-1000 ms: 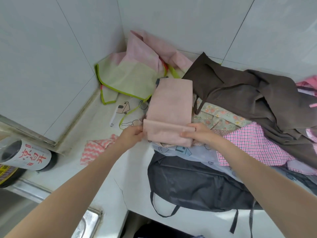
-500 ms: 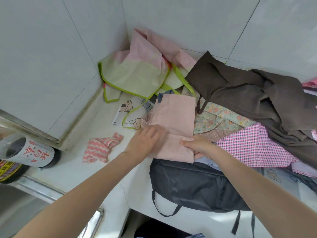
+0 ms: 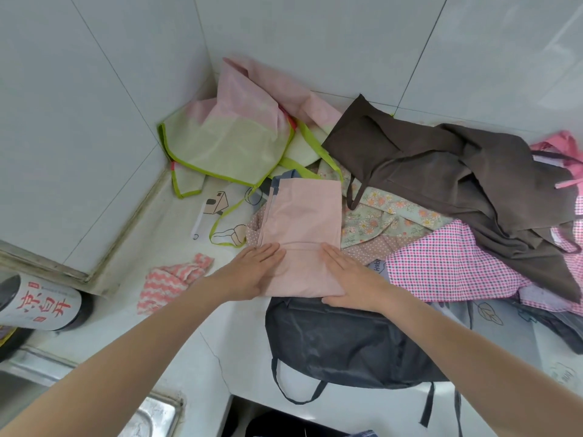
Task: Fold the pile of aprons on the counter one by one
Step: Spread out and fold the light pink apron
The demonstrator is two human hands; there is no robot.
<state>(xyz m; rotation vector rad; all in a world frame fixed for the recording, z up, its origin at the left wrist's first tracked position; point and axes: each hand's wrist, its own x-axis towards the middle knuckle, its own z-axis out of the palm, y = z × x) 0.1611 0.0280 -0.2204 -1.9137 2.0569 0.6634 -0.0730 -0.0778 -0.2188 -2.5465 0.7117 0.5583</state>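
Observation:
A pale pink apron [image 3: 303, 222] lies folded into a narrow rectangle on top of the pile, its near end doubled over. My left hand [image 3: 252, 269] lies flat with straight fingers on its near left edge. My right hand [image 3: 350, 275] lies flat on its near right edge. Around it are a brown apron [image 3: 441, 171], a pink checked apron [image 3: 448, 263], a floral green apron [image 3: 388, 216], a dark grey apron [image 3: 347, 339] and a green and pink apron [image 3: 227, 143].
The white counter [image 3: 189, 335] meets tiled walls at the back and left. A pink striped cloth [image 3: 170, 279] lies on it at left. A dark bottle [image 3: 34, 304] with red characters stands beside a steel sink [image 3: 148, 417] at the lower left.
The near end of the pink apron has been folded over. Both hands went from gripping its edge to lying flat on it, and the view moved closer.

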